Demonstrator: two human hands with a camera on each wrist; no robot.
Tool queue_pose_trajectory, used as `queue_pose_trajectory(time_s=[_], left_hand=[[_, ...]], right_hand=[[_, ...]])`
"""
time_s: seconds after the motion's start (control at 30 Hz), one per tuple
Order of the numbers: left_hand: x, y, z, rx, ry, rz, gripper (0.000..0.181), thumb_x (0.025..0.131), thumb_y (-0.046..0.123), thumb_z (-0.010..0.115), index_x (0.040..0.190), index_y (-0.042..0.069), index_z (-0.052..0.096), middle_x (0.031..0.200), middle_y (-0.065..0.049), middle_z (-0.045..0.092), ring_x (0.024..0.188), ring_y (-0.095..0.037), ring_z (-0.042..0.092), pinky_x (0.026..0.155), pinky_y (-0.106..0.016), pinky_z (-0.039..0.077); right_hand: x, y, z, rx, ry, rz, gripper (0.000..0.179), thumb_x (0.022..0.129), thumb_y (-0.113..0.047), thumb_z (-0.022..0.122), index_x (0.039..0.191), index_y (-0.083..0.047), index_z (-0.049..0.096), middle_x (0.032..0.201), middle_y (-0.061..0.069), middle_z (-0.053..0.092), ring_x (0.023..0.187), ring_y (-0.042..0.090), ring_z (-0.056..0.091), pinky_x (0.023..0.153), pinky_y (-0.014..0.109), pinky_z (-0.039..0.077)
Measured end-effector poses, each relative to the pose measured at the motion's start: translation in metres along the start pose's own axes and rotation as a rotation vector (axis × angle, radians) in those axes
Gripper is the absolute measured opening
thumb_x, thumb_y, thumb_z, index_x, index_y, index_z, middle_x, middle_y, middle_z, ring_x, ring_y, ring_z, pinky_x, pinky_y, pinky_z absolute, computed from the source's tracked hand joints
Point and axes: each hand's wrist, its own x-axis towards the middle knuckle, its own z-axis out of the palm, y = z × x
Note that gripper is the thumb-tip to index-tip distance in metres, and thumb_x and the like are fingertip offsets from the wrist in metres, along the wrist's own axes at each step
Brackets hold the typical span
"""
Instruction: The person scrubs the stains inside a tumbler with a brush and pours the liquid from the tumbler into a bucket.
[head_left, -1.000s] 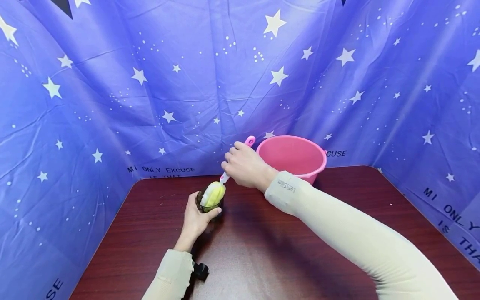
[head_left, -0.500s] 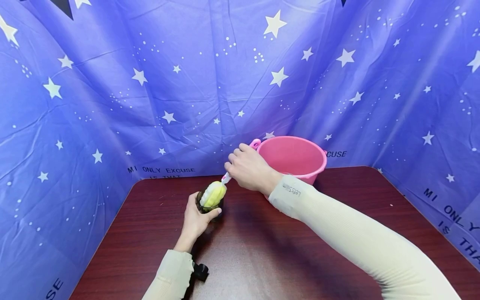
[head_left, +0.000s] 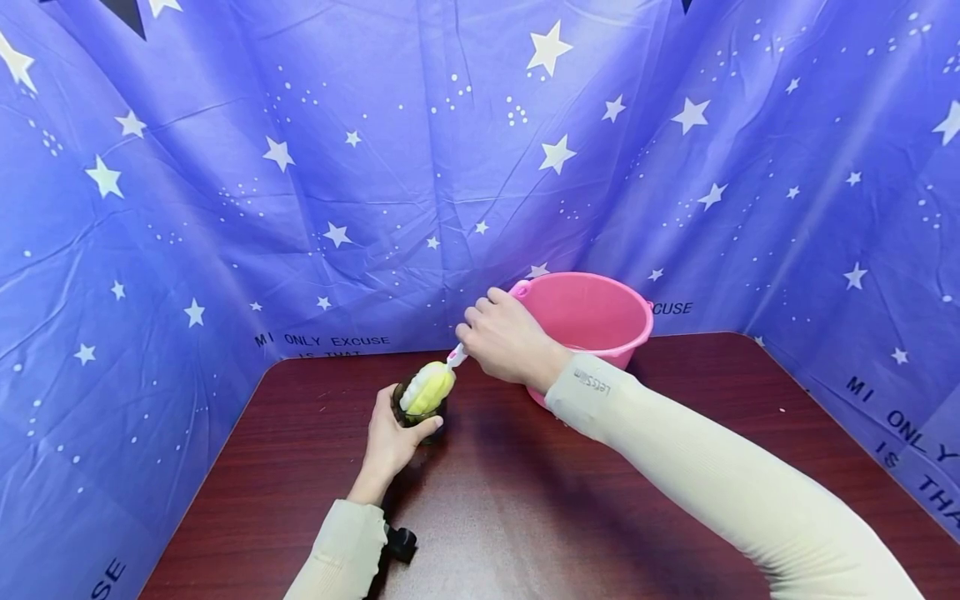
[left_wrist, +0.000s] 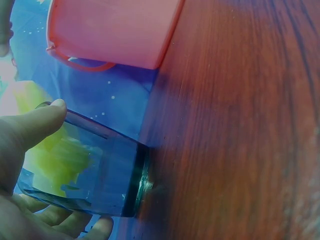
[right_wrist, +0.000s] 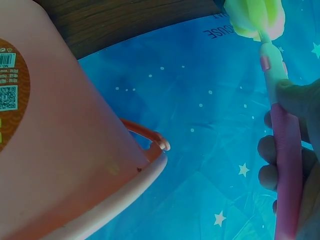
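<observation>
L hand: its fingers are curling round a dark see-thru glass & gripping it, w/ the thumb by the rim.
R hand: its fingers are gripping a brush by its pink handle, w/ the thumb resting near the white neck.
Glass spot: it's standing on the brown table, just L of the pink bucket in the head pic.
Brush spot: it's leaning, w/ its yellow & white sponge head sitting partly in the glass & partly poking out the top; it's stopping short of the glass bottom.
Bucket: it's standing at the back of the table, near the R hand, & showing part of a round sticker w/ a square code.
Cloth: it's hanging behind & at both sides, blue-purple w/ white stars.
Sleeves: they're covering both arms, pale & long.
</observation>
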Motion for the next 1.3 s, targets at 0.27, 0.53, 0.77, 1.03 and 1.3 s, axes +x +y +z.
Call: queue_pose_trajectory(time_s=[0.27,0.53,0.77,1.03,1.3], left_hand=[[0.000,-0.001,0.000,0.004,0.003,0.008,0.078,0.066,0.010,0.087,0.128,-0.001,0.043,0.122,-0.019,0.056,0.109,-0.029,0.056,0.095,-0.042,0.044],[0.000,-0.001,0.000,-0.006,0.000,0.009,0.078,0.065,0.009,0.087,0.128,0.000,0.042,0.123,-0.019,0.055,0.110,-0.028,0.056,0.095,-0.041,0.044],[0.000,-0.002,0.000,0.000,0.012,0.015,0.077,0.065,0.008,0.087,0.128,-0.001,0.043,0.123,-0.018,0.056,0.110,-0.028,0.055,0.096,-0.041,0.044],[0.001,-0.002,-0.001,0.002,0.001,0.019,0.078,0.066,0.010,0.087,0.129,-0.001,0.042,0.124,-0.020,0.055,0.110,-0.029,0.056,0.095,-0.041,0.044],[0.000,-0.001,-0.001,0.017,0.000,0.023,0.078,0.066,0.012,0.087,0.129,0.000,0.043,0.124,-0.019,0.055,0.111,-0.030,0.055,0.096,-0.041,0.043]], right_hand=[[-0.005,-0.002,0.003,0.014,0.031,0.011,0.008,0.082,-0.019,0.061,0.080,-0.013,0.065,0.074,0.003,0.060,0.070,0.025,0.055,0.067,0.036,0.036],[-0.009,-0.003,0.003,0.018,0.013,0.031,0.012,0.086,-0.022,0.060,0.081,-0.013,0.065,0.073,0.005,0.060,0.067,0.025,0.057,0.063,0.036,0.038],[-0.011,-0.003,0.000,0.025,0.002,0.045,0.014,0.088,-0.023,0.060,0.081,-0.013,0.066,0.072,0.005,0.060,0.065,0.025,0.057,0.061,0.035,0.038],[-0.014,-0.003,0.000,0.035,-0.017,0.054,0.010,0.084,-0.021,0.064,0.080,-0.012,0.065,0.070,0.005,0.060,0.062,0.024,0.057,0.059,0.035,0.040],[-0.020,-0.004,0.002,0.064,-0.018,0.067,0.012,0.083,-0.023,0.066,0.078,-0.012,0.063,0.069,0.004,0.060,0.062,0.024,0.059,0.057,0.035,0.042]])
